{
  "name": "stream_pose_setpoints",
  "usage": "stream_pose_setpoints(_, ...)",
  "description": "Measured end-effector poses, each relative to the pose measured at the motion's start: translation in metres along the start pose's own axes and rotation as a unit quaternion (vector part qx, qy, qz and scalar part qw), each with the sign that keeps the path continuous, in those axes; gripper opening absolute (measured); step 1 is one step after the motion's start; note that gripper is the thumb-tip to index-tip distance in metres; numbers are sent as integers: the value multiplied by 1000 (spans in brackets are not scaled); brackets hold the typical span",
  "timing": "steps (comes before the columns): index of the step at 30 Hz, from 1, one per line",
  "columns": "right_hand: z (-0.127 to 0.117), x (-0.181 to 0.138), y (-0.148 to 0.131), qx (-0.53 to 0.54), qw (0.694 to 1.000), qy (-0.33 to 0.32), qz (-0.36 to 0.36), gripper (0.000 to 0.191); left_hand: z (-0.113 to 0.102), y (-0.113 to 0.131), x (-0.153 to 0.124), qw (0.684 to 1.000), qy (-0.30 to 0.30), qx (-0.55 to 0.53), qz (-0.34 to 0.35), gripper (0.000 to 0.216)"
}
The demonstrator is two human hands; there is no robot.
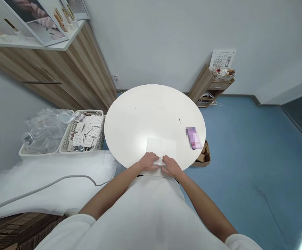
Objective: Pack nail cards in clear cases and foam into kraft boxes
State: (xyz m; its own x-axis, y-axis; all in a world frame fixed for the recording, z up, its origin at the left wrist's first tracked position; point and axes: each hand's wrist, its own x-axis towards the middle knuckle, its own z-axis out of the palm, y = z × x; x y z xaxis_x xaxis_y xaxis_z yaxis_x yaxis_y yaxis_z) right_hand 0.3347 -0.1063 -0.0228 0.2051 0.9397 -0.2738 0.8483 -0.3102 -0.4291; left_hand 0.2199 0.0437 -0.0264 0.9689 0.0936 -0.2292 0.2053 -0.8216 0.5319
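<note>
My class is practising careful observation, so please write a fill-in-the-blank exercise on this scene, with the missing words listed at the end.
1. The number of hands touching the small pale item is ____.
2. Of the left hand and the right hand, the one nearer the pixelated purple object on the white table is the ____.
3. The basket of printed cards stands on the person's ____ side.
4. The floor is coloured ____.

Missing words: two; right; left; blue.

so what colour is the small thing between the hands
The small thing looks whitish, best seen in the head view.
</note>
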Motion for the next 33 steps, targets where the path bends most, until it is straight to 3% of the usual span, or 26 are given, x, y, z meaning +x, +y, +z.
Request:
stream_pose_setpoints(3, -8, 2, -1, 9, 999, 26, 19, 31, -4, -4, 3, 999, 12, -31, 1, 30)
stream_pose_setpoints(8, -19, 23, 9, 6, 997, 26, 79, 28, -13, -16, 14, 989, 9, -132, -71, 39)
stream_pose_setpoints(11, -24, 38, 18, -1, 995, 7, 102, 30, -15, -28, 20, 973, 44, -203, -95, 36)
stream_pose_setpoints(14, -24, 51, 27, -11, 991, 11, 134, 32, -12, -39, 25, 951, 94, -236, -174, 30)
stream_pose_setpoints(18, -15, 58, 31, -17, 986, 20, 164, 31, -6, -46, 30, 914, 137, -252, -288, 23)
stream_pose_setpoints(22, -3, 54, 29, -38, 978, 75, 193, 28, 0, -47, 27, 905, 138, -242, -323, 23)
stream_pose_setpoints(26, 4, 51, 28, -42, 977, 72, 194, 27, 4, -38, 17, 895, 179, -208, -352, 30)
stream_pose_setpoints(28, 5, 52, 28, -37, 978, 79, 187, 26, 5, -25, 13, 898, 240, -137, -343, 38)
stream_pose_setpoints(30, 7, 52, 29, -26, 979, 99, 176, 26, 6, -9, 14, 926, 261, -47, -270, 42)
stream_pose_setpoints(33, 7, 46, 36, -1, 978, 129, 166, 28, 12, 12, 21, 980, 167, 23, -106, 37)
